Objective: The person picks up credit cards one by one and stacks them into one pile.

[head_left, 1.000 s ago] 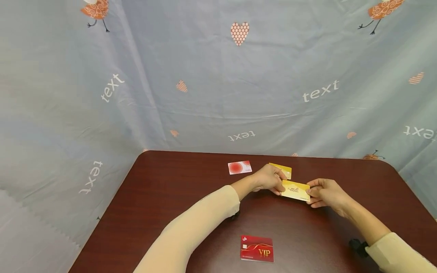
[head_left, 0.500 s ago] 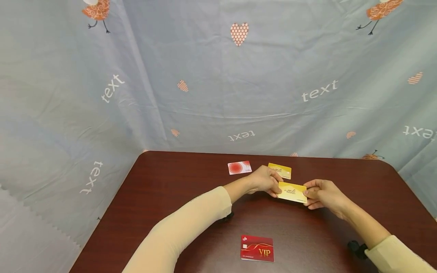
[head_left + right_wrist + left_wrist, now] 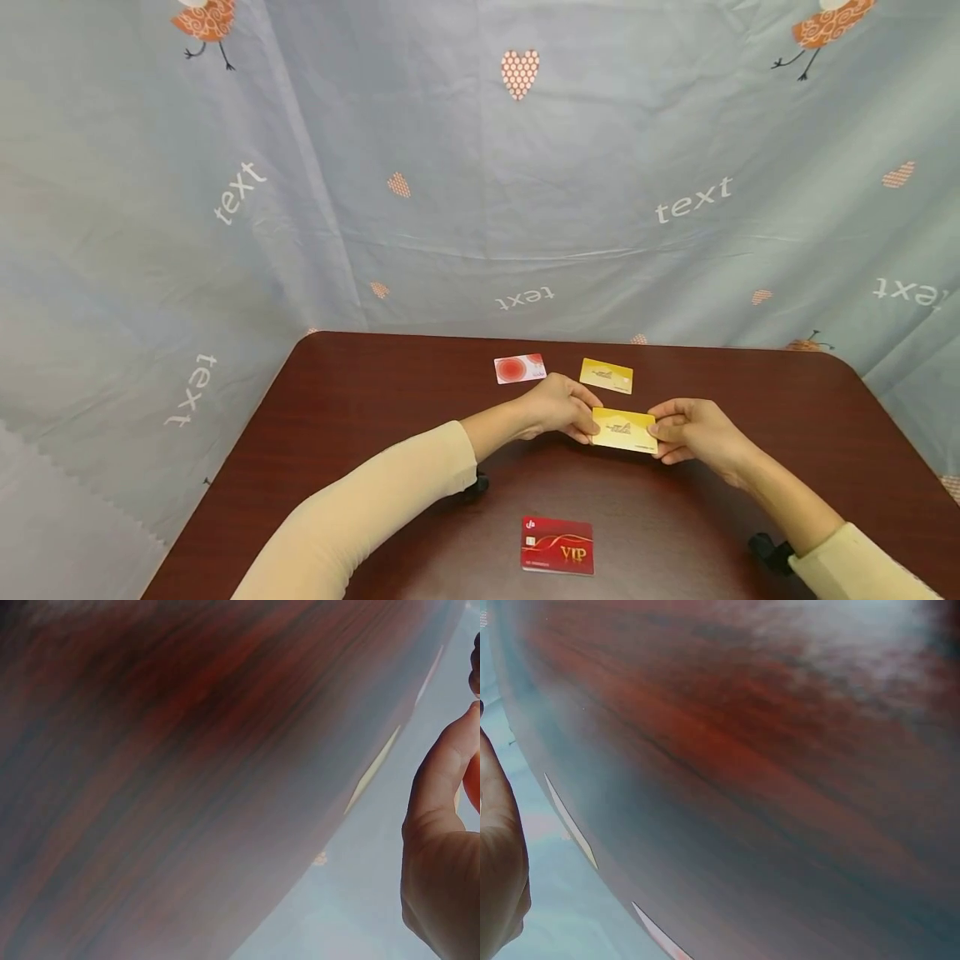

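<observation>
Between the two hands a yellow card [image 3: 625, 430] is held by its short edges, its printed face turned toward the head camera. The left hand [image 3: 560, 407] pinches its left end between thumb and fingers; the right hand [image 3: 697, 433] pinches the right end the same way. Just beyond it, a second yellow card [image 3: 607, 376] lies flat on the table. In the left wrist view only part of the left hand [image 3: 499, 847] shows at the edge, and the right wrist view catches part of the right hand [image 3: 442, 825]; the held card is mostly out of both.
A white card with red circles [image 3: 520, 368] lies near the table's back edge, left of the second yellow card. Closer to the person is a red VIP card [image 3: 557, 546]. The dark wooden table [image 3: 360, 400] meets a patterned grey-blue cloth [image 3: 420, 100] behind.
Both hands have moved left and slightly toward the person with the yellow card between them. The yellow card on the table, partly covered by the left hand before, now shows fully.
</observation>
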Action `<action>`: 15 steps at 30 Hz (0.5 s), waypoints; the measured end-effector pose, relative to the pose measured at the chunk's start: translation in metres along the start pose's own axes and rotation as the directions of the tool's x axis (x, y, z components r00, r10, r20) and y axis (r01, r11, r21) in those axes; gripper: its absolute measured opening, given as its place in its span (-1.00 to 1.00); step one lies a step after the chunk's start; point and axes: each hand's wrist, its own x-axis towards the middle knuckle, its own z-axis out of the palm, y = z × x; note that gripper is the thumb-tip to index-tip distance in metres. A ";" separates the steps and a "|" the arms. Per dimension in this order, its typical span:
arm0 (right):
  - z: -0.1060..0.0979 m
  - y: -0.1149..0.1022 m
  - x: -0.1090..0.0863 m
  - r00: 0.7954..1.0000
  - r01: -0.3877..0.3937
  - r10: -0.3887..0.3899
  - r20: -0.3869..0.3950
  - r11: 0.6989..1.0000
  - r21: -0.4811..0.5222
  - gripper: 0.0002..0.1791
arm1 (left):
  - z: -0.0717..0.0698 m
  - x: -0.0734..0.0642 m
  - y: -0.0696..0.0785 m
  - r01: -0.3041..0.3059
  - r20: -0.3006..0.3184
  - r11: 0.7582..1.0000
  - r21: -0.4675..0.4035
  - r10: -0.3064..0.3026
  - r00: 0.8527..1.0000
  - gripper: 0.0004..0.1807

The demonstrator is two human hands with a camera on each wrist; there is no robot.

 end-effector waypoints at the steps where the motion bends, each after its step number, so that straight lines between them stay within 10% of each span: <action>1: 0.002 0.000 0.000 1.000 0.003 -0.003 0.002 1.000 0.008 -0.54 | -0.001 -0.002 0.000 -0.002 0.002 1.000 -0.003 0.002 1.000 -0.70; 15: 0.026 -0.007 -0.008 0.999 0.046 -0.047 0.013 0.999 0.019 -0.58 | -0.011 -0.031 -0.006 -0.005 -0.006 1.000 -0.003 0.005 1.000 -0.70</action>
